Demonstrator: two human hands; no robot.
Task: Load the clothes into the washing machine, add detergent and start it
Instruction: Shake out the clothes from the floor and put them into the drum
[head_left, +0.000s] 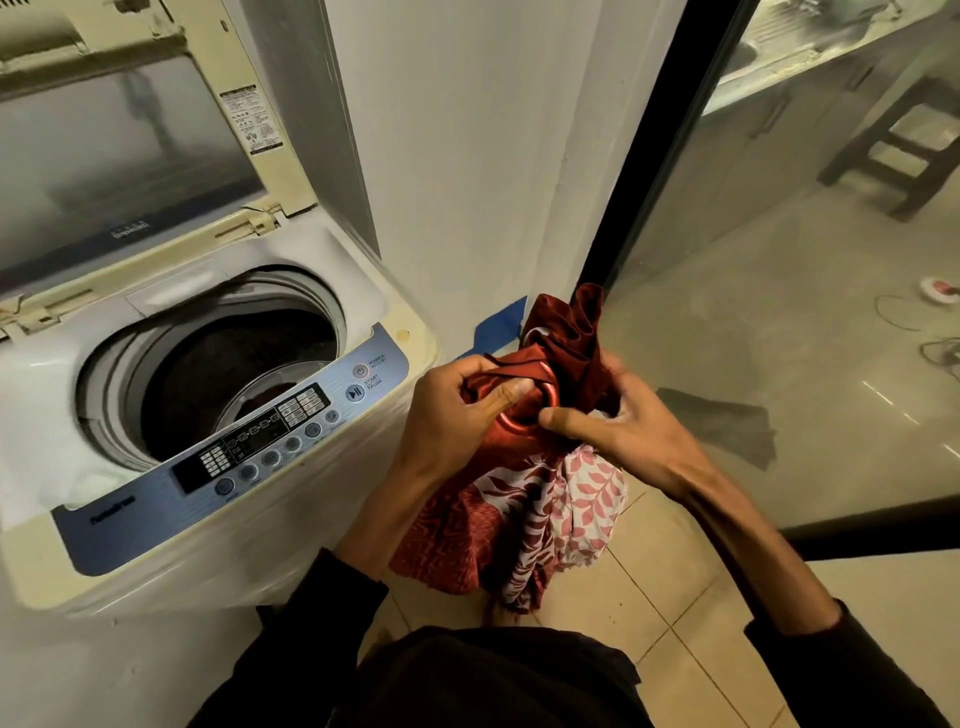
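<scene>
A: A person stands at a top-loading washing machine (218, 415), its lid (130, 156) raised, with a bunched red eyelet curtain (519, 499) held in the air just right of the machine's near corner, over the tiled floor (675, 597). What could go wrong?

B: The left hand (457, 415) pinches the fabric beside a metal eyelet ring (540, 400); the right hand (618, 431) has its thumb on the ring and its fingers curled into the folds. Most of the cloth hangs free below, so in my judgement the trailing end could drag on the floor or snag on the rim of the drum (208, 374) on the way in. Hard rings may also knock about inside the drum.

A: Anything already loaded?

B: Dark cloth seems to lie in the drum; I can't tell what.

A: Readable writing?

B: On the control panel (249, 447), "POWER" and "START PAUSE" beside 2 round buttons. The brand name and the lid's warning sticker (252, 119) are too small to read. No detergent is in sight.
</scene>
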